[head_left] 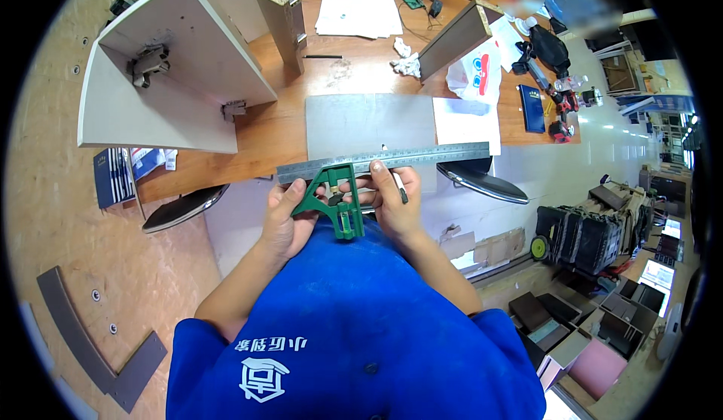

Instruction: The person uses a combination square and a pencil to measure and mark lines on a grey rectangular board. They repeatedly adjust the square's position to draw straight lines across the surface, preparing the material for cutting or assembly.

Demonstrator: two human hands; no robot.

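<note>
Both my hands hold a combination square in front of my chest, its green head (343,207) mounted on a long steel rule (422,155). My left hand (285,215) grips the left side, thumb near the rule's lower edge and fingers behind the green head. On the other side, my right hand (395,203) pinches the rule, its thumb on the face. A white marker with a dark tip (400,186) is also tucked in that right hand. Behind the rule lies a grey flat panel (369,121) at the table's near edge.
A white cabinet piece with hinges (166,73) stands at the left of the wooden table (263,141). Upright brown boards (456,37) rise farther back. Paper sheets (358,6), a plastic bag (476,73) and a blue notebook (532,109) lie around. Chairs (486,181) tuck underneath.
</note>
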